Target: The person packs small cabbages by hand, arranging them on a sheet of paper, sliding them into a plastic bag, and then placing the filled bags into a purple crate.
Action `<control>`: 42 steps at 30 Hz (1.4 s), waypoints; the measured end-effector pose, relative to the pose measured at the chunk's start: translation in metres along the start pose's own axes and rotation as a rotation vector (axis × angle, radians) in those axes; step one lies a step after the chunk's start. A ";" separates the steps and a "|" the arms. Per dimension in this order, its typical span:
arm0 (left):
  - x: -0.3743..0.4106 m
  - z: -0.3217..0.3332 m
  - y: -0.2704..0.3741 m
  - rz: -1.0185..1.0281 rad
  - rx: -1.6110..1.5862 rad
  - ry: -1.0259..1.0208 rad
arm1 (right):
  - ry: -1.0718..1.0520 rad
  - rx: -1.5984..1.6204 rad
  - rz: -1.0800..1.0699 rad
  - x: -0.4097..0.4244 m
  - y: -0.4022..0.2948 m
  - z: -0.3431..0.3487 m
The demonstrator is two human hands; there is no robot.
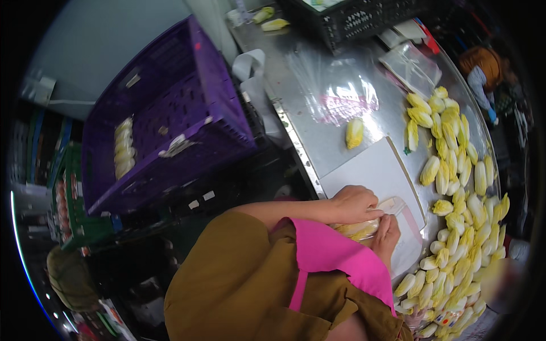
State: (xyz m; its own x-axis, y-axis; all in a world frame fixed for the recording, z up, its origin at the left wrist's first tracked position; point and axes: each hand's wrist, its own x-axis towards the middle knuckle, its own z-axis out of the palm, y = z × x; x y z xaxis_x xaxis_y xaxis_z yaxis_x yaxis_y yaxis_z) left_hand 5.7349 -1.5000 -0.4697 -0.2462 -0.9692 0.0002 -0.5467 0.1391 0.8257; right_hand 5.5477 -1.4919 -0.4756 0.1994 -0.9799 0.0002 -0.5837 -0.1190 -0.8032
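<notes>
A clear plastic bag (pixel 362 230) with small yellow heads of leafy vegetable inside lies against a white board (pixel 371 170). My left hand (pixel 356 204) pinches the bag near its mouth. Close beside it, my right hand (pixel 386 234) grips the same bag with thumb and fingers. A bag flap with a pink strip (pixel 410 219) spreads past my fingers over the board. My hands and the pink apron (pixel 332 255) hide part of the packed heads. One loose yellow head (pixel 354 133) rests on the steel table (pixel 298 98) beyond the board.
A large pile of yellow heads (pixel 465 238) covers the table's far side. Flat clear bags (pixel 341 93) and a bag stack (pixel 411 68) lie near a black crate (pixel 358 21). A purple crate (pixel 170 128) holds one filled pack (pixel 124 149). A co-worker (pixel 484 68) is across the table.
</notes>
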 end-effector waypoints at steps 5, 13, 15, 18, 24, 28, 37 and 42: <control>-0.047 -0.146 0.074 0.253 0.336 0.349 | 0.024 0.132 -0.414 0.026 -0.153 -0.008; -0.212 -0.423 0.170 -0.155 0.586 0.464 | -0.179 0.293 -0.965 0.060 -0.358 0.061; -0.239 -0.469 0.120 -0.409 0.608 0.475 | -0.200 0.352 -0.906 0.075 -0.342 0.086; -0.277 -0.513 -0.004 -0.478 0.449 0.291 | -0.242 0.215 -0.755 0.083 -0.305 0.106; -0.338 -0.495 -0.178 -0.825 0.784 -0.074 | -0.197 0.229 -0.360 0.076 -0.248 0.122; -0.348 -0.490 -0.248 -0.699 1.067 -0.098 | -0.139 0.057 -0.285 0.063 -0.218 0.122; -0.382 -0.430 -0.256 -0.702 0.933 -0.018 | -0.027 -0.137 -0.153 0.034 -0.123 0.084; -0.401 -0.450 -0.233 -0.770 0.824 -0.118 | 0.162 -0.138 0.039 0.009 -0.080 0.053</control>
State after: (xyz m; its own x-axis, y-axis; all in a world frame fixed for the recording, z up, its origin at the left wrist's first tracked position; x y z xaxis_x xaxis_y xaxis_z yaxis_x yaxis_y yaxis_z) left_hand 6.3211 -1.2355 -0.4079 0.3337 -0.8354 -0.4368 -0.9350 -0.3525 -0.0403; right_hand 5.6385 -1.4827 -0.4428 0.0522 -0.9958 0.0759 -0.6932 -0.0908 -0.7150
